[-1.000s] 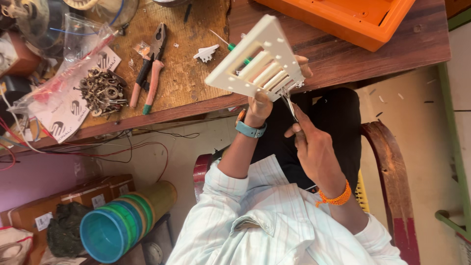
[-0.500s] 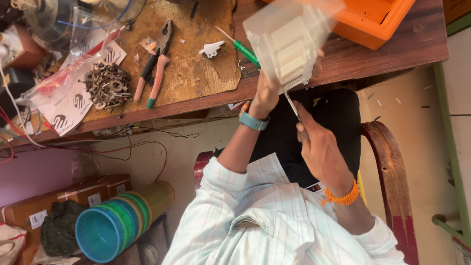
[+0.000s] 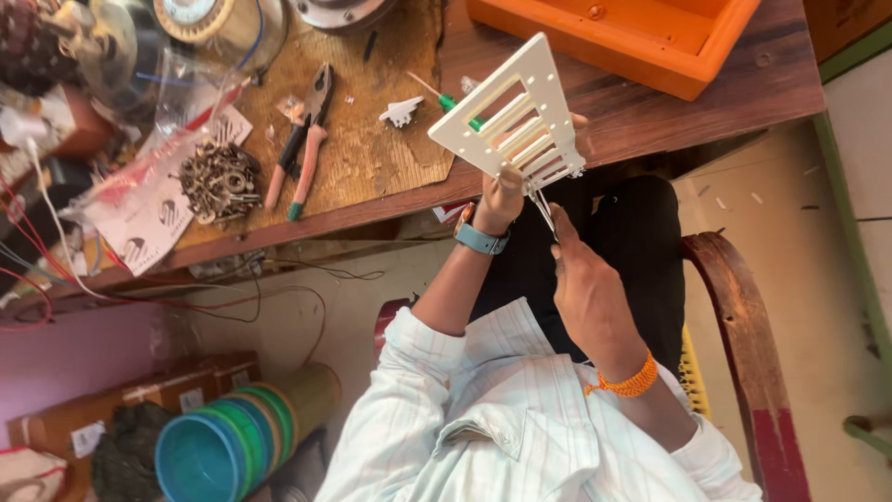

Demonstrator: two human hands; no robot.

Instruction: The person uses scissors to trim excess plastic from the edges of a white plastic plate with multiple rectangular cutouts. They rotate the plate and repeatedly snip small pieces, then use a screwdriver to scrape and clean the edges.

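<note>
White plastic makes up the flat slotted panel (image 3: 513, 121), a grille-like plate with screw holes along its edges, held up just above the near edge of the brown wooden surface (image 3: 595, 65). Of the two hands, the left hand (image 3: 499, 192), with a blue watch at its wrist, is closed on the panel's lower edge. The right hand (image 3: 581, 279), with an orange thread band at its wrist, pinches a thin metal tool (image 3: 541, 206) whose tip touches the panel's lower corner. Beyond the panel on the surface lies a green-handled screwdriver (image 3: 446, 99); beside that, a small white plastic piece (image 3: 401, 112). Further left lie red-handled pliers (image 3: 302, 139) and a heap of metal washers (image 3: 216, 178). An orange plastic tray (image 3: 641, 37) sits beyond the panel's right.
</note>
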